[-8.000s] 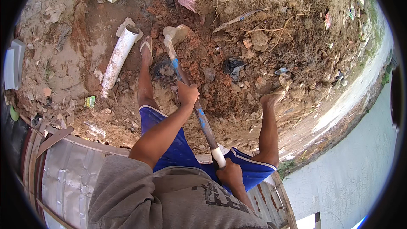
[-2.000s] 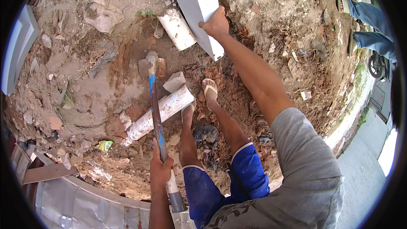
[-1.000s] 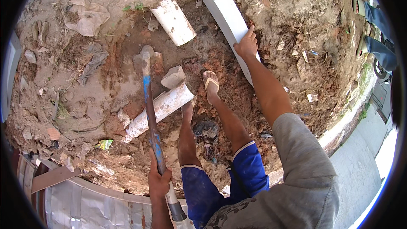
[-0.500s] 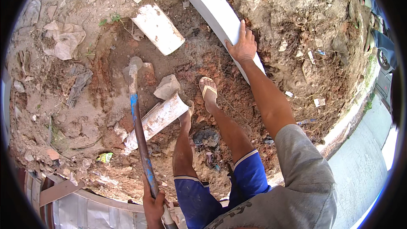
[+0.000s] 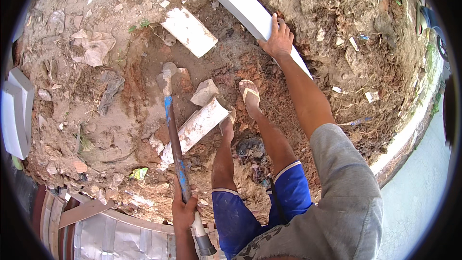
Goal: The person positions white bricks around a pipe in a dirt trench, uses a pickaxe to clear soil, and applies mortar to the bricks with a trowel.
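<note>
Pinning down the holds first: left hand (image 5: pixel 185 209) is wrapped round the lower handle of a long-handled tool (image 5: pixel 174 135), close to its pale sleeve and grey end piece. Tool's head is out at the far end, on or near the soil. Low grip plus far contact probably lets one hand steady it.

Right hand (image 5: pixel 279 41) is palm-down on a long white block (image 5: pixel 243 7), fingers outstretched on top, not curled round it. Block lies slantwise on the dirt (image 5: pixel 308 130), beyond the feet, to the right of the tool. Ground looks to carry its weight; hand reads as steadying. Can't tell how hard it presses.

White pipe piece (image 5: pixel 197 127) slants behind the handle, its upper end at the left sandal (image 5: pixel 228 118), a rough stone (image 5: pixel 204 92) right by that end. Stone or foot might stop it rolling; not certain. Second pipe section (image 5: pixel 190 31) lies further out.

Containers: pipe pieces come closest, insides mostly hidden. Crumpled pale sheet (image 5: pixel 95 47) could be a bag, contents unreadable. Green-yellow wrapper (image 5: pixel 139 173): same.
</note>
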Available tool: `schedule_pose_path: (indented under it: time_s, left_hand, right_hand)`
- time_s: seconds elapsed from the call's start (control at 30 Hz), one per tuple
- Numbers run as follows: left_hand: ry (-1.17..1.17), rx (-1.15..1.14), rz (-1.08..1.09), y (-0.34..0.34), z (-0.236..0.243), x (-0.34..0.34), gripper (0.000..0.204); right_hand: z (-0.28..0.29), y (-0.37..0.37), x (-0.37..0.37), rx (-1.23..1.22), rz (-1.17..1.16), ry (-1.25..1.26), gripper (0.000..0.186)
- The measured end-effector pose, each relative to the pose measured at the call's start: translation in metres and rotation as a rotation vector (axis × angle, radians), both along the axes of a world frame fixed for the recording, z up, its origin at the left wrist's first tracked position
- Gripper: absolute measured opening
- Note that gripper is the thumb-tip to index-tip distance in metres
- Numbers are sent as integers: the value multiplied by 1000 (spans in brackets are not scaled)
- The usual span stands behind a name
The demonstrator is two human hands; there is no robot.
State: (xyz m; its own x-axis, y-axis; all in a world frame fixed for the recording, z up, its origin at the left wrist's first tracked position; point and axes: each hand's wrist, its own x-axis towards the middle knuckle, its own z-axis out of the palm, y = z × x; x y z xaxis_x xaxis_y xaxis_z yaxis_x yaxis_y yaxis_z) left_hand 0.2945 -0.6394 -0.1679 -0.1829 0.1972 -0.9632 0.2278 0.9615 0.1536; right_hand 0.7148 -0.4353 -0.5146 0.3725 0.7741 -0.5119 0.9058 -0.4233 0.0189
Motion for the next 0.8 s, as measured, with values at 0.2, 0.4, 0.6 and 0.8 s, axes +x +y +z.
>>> schedule_pose_path:
  time_s: [0.2, 0.4, 0.6, 0.8]
  left_hand:
    - [-40, 46, -21, 4, -1, -3, 90]
    - [-20, 55, -64, 13, -2, 0, 90]
    - [-49, 56, -125, 15, -14, -7, 86]
    - [-13, 48, -165, 39, -23, -11, 75]
  right_hand:
    - [22, -12, 8, -71, -27, -31, 124]
    - [54, -38, 15, -38, 11, -3, 115]
    - [92, -162, -9, -31, 96, 144, 83]
    - [211, -305, -39, -705, -364, 570, 66]
